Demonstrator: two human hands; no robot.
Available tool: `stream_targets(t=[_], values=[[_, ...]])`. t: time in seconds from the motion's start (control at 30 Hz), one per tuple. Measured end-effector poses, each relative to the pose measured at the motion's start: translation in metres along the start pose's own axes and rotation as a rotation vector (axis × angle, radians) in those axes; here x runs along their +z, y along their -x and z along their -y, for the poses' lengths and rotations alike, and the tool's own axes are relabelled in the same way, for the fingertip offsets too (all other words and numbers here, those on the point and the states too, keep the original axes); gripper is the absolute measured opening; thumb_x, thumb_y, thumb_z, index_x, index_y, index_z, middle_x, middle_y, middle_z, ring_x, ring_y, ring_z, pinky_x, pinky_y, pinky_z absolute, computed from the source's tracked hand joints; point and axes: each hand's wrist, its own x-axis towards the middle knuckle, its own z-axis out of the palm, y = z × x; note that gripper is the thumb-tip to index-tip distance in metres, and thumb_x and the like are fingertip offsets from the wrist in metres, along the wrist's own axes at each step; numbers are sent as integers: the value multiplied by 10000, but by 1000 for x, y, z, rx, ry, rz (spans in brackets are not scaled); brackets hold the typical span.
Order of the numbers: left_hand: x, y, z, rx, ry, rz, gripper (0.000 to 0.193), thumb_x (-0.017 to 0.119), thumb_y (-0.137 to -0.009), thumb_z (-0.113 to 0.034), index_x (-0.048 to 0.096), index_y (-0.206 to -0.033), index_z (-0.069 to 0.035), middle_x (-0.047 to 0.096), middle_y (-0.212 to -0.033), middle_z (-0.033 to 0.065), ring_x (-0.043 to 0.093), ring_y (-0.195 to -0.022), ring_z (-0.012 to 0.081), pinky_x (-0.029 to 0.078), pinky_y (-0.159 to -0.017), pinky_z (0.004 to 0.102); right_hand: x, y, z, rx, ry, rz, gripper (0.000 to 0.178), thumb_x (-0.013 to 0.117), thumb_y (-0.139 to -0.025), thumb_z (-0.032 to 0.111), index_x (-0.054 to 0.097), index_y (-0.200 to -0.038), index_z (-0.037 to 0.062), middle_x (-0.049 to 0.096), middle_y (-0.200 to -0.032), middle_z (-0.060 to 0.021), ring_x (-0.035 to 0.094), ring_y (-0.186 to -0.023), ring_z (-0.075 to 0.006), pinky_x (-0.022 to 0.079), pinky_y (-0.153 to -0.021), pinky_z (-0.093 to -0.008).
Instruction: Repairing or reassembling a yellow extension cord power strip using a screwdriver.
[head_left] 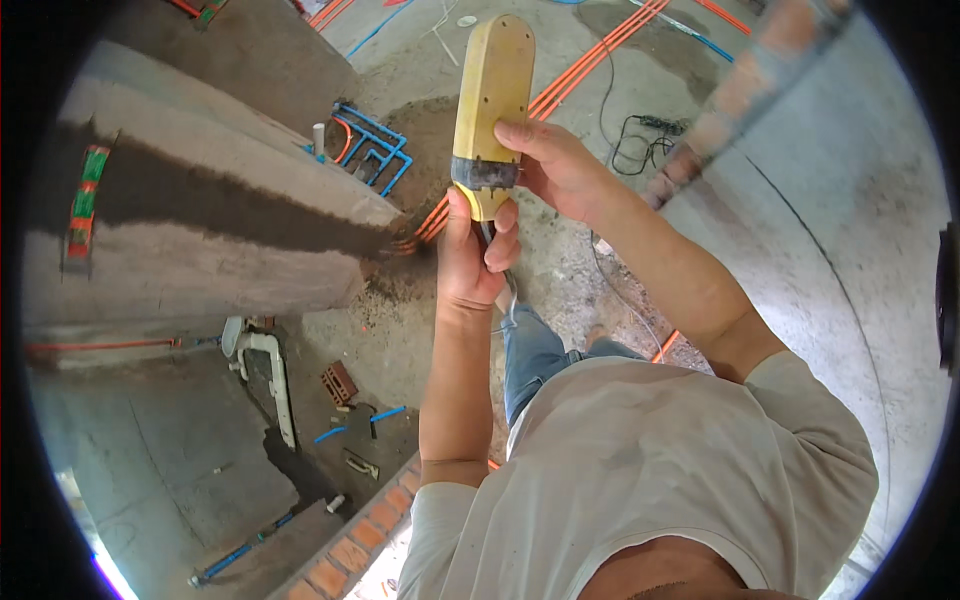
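1. The yellow casing (495,90), long and round-ended, is held up above the concrete floor (400,310); its underside is hidden and its kind is hard to tell.
2. The left hand (470,255) grips the casing's lower end, thumb to one side and fingertips curled round the other; the palm side is partly covered.
3. The right hand (560,170) pinches the casing's right edge, thumb on the face, other fingers mostly out of sight behind it.
4. A dark cord (513,285) shows below the left hand; where it joins is hidden.
5. A black object (947,300) is cut off at the right rim and cannot be identified.
6. Counted: one casing, two hands, one dark band (485,172) across the casing, one perforated brick (338,383), one bent white drainpipe (280,385), one blue pipe frame (375,122).
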Motion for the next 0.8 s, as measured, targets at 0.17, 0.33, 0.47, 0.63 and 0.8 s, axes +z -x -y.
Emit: stream_targets(t=[0.17, 0.33, 0.47, 0.63, 0.8], values=[[-54, -87, -57, -113, -179, 6, 570, 287, -970, -541, 513, -1143, -47, 574, -750, 49, 429, -454, 116, 300, -382, 226, -1, -96, 16, -62, 190, -218, 391, 676, -848, 268, 609, -1117, -8, 653, -990, -61, 609, -877, -130, 469, -763, -277], [-53, -180, -114, 54, -515, -208, 415, 301, -1010, -385, 489, -1169, -51, 614, -920, 72, 597, -616, 139, 400, -430, 229, -18, -180, 37, -260, 251, -462, 368, 676, -843, 230, 619, -1073, -52, 663, -948, -90, 625, -837, -145, 488, -755, -293], [-60, -250, -150, 59, -623, -96, 302, 450, -977, -291, 473, -1118, -25, 605, -930, 82, 605, -623, 145, 432, -441, 232, -35, -238, 58, -288, 251, -575, 380, 688, -832, 237, 624, -1065, -56, 664, -925, -95, 622, -828, -144, 488, -751, -290], [-65, -350, -161, 41, -771, -110, 275, 512, -953, -278, 488, -1020, -13, 602, -800, 57, 557, -488, 139, 401, -395, 230, -88, -294, 79, -318, 552, -658, 437, 665, -844, 345, 641, -1058, -36, 656, -908, -64, 599, -830, -119, 466, -759, -281], [-61, -455, -163, 0, -704, -20, 375, 420, -984, -381, 530, -984, -23, 610, -758, 65, 568, -489, 154, 375, -397, 246, -146, -332, 129, -379, 438, -692, 516, 614, -862, 437, 641, -1060, -39, 658, -913, -76, 610, -840, -130, 473, -814, -285]])
